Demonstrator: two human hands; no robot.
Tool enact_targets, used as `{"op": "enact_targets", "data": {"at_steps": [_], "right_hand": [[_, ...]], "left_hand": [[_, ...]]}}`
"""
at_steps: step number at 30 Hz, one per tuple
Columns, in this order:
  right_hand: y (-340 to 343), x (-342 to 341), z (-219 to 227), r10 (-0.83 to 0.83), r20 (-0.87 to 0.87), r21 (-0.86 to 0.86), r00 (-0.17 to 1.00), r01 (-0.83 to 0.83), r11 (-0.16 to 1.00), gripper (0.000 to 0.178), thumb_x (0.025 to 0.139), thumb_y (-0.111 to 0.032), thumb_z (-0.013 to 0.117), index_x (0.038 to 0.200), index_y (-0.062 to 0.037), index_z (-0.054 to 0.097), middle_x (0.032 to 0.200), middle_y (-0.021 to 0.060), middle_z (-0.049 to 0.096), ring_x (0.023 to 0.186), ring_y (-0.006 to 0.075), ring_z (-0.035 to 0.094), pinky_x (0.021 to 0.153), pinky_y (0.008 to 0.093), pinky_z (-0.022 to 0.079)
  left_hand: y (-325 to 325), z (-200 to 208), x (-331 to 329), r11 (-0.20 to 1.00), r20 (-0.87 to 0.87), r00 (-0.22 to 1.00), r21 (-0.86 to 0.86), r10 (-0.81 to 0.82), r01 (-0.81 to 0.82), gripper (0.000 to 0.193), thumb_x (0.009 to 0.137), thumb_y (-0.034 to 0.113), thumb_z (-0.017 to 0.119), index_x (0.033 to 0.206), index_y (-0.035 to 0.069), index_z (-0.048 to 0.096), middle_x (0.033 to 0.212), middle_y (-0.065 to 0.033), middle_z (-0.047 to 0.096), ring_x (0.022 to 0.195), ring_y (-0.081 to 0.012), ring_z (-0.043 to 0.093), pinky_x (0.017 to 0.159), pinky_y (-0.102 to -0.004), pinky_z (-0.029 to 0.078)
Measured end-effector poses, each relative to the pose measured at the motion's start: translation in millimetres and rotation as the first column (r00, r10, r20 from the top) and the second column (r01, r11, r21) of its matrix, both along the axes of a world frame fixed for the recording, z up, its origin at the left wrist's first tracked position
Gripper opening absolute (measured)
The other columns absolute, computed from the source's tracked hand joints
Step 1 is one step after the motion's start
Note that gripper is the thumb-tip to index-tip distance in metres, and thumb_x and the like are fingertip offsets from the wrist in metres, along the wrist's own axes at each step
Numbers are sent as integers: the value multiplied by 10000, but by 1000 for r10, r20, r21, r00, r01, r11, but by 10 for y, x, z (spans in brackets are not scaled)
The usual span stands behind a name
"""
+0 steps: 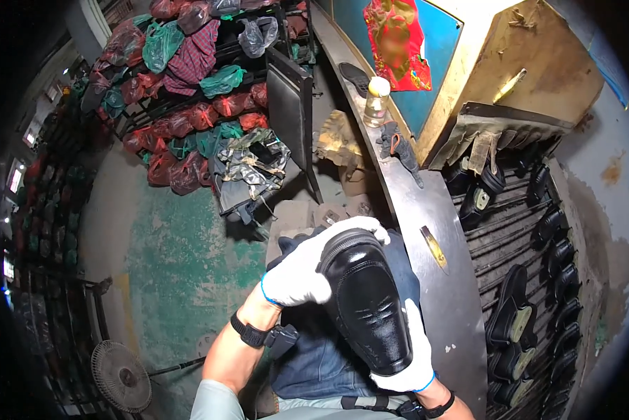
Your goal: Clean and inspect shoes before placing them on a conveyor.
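Note:
A glossy black leather shoe (pixel 367 301) is held above my lap, its rounded, stitched end pointing away from me. My left hand (pixel 297 269), in a white glove, grips the shoe's far end, with the thumb on the near side and the fingers passing around behind it. My right hand (pixel 414 357), also gloved in white, is wrapped around the shoe's right side and its near end; part of its fingers is hidden beneath. Dark blue cloth (pixel 321 367) covers my lap below the shoe.
A curved metal ledge (pixel 444 301) runs along my right, bearing a yellow-handled tool (pixel 433 246), a bottle (pixel 376 103) and a dark cloth (pixel 398 148). Beyond it, several black shoes (pixel 512 304) lie on slatted rollers. A fan (pixel 121 376) stands at left; bagged bundles (pixel 188 119) fill racks behind a chair (pixel 286 105).

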State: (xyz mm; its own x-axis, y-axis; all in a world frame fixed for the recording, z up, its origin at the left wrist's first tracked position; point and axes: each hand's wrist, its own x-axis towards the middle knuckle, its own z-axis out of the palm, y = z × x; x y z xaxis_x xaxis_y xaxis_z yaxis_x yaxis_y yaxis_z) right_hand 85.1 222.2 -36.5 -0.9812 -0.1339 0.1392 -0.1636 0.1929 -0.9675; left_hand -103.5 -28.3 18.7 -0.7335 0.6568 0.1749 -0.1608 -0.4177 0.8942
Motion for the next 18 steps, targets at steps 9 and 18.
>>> {"op": "enact_targets", "data": {"at_steps": [9, 18], "right_hand": [[-100, -351, -55, 48, -267, 108, 962, -20, 994, 1072, 667, -254, 949, 1566, 80, 470, 1430, 266, 638, 1304, 443, 642, 1161, 516, 473], [66, -994, -337, 292, -148, -40, 945, -300, 953, 1162, 706, -273, 957, 1651, 13, 344, 1504, 248, 594, 1422, 413, 562, 1229, 520, 429]], "left_hand": [[-109, 122, -92, 990, 88, 992, 115, -87, 77, 1268, 763, 614, 973, 1671, -54, 393, 1723, -162, 465, 1573, -255, 445, 1324, -395, 311], [-85, 799, 586, 881, -886, 358, -396, -294, -258, 598, 1072, 247, 647, 1621, 37, 538, 1637, -179, 577, 1461, -337, 609, 1222, -455, 495]]}}
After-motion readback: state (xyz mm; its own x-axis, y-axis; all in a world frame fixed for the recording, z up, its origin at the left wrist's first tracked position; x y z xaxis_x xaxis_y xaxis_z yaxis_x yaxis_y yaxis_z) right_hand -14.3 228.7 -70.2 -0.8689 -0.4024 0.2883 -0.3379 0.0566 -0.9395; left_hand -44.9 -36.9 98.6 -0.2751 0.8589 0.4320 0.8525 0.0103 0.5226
